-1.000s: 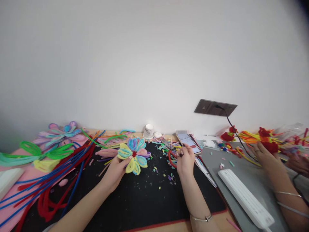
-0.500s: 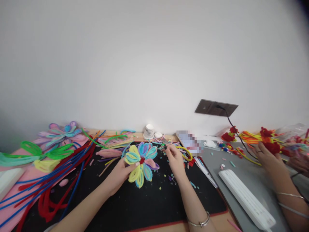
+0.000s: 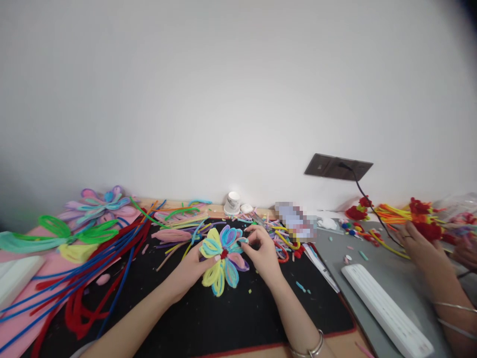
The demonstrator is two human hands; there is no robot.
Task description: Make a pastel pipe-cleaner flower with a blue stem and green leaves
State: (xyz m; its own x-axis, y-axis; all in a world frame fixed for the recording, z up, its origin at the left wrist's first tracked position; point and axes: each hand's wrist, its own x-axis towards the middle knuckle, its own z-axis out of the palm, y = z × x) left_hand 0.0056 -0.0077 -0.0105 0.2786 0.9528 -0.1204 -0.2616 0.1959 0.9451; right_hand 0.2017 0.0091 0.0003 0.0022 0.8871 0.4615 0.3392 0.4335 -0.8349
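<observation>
A flower of looped fuzzy stems [image 3: 224,259], with yellow, blue, purple and pink petals round a red centre, is held above the black mat [image 3: 179,323]. My left hand [image 3: 194,271] grips it from the left, thumb near the red centre. At its upper right petals is my right hand [image 3: 261,248], thumb and forefinger bent together at a blue petal edge. Loose pastel stems lie behind the flower, beside a pink looped bundle [image 3: 172,235].
Blue and red stems [image 3: 89,268] and green-yellow loops [image 3: 80,238] lie left. A paper cup [image 3: 232,203] stands at the wall. Rightward are a phone [image 3: 296,221], a white power strip [image 3: 385,308] and another person's hands [image 3: 425,253] near red fuzzy figures [image 3: 425,223].
My right hand has moved left and down to the flower's petals. In the view, the whole scene has shifted slightly to the right.
</observation>
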